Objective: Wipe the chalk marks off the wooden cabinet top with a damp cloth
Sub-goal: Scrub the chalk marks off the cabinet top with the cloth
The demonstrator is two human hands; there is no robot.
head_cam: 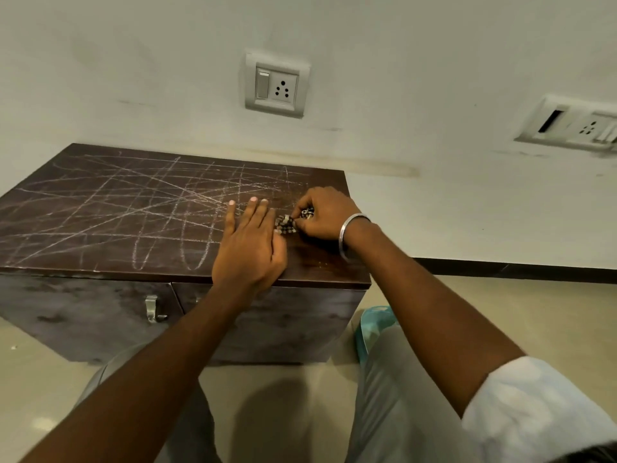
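A low dark wooden cabinet top (100, 208) is covered with white chalk marks (160, 202), crossing lines and loops, over most of its surface. My left hand (248, 245) lies flat on the top near the right front, fingers spread, its thumb side touching a small checked cloth (286, 224). My right hand (325, 215), with a metal bangle on the wrist, pinches the bunched cloth against the top. Most of the cloth is hidden under the fingers.
The cabinet stands against a white wall with a switch socket (276, 84) above it and another socket plate (574, 123) to the right. A metal door handle (153, 308) shows on the front. A blue object (372, 329) lies on the beige floor beside my knee.
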